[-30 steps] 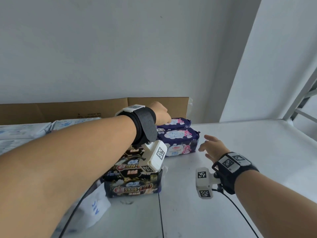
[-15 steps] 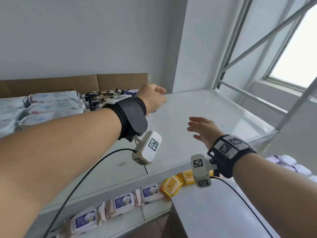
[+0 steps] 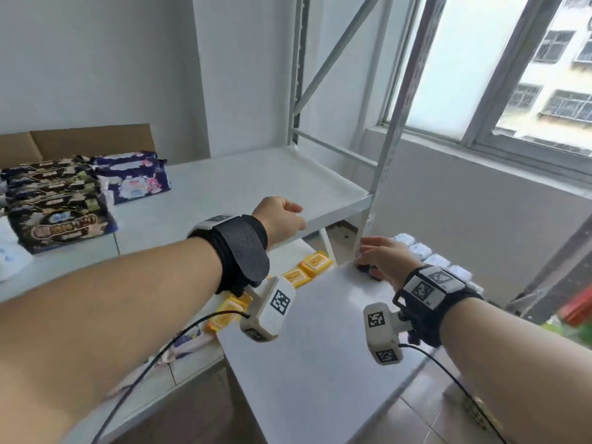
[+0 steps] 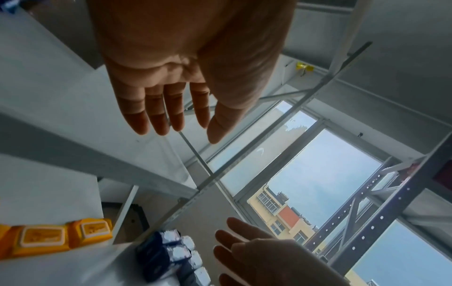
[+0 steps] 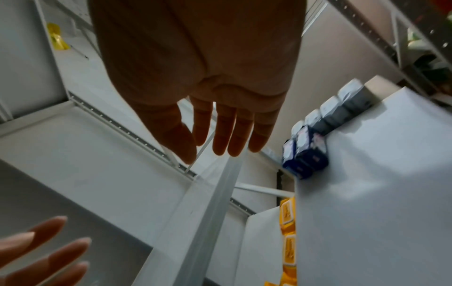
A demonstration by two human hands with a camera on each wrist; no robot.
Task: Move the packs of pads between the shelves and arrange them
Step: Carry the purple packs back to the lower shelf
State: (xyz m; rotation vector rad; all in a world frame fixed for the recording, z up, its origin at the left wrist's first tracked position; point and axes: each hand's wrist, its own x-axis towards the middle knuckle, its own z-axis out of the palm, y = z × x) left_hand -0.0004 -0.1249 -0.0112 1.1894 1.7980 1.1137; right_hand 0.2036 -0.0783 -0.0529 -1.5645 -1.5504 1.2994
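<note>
Your left hand and right hand are both empty, fingers relaxed — a hurried reach could topple the tightly packed dark-blue pad packs below the white metal shelf.

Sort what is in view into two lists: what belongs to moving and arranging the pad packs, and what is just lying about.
Belongs to the job:
- dark packs and purple packs on the upper shelf
- yellow packs on the lower shelf
- navy packs
- left hand, open
- right hand, open

Just there:
- cardboard
- window
</note>
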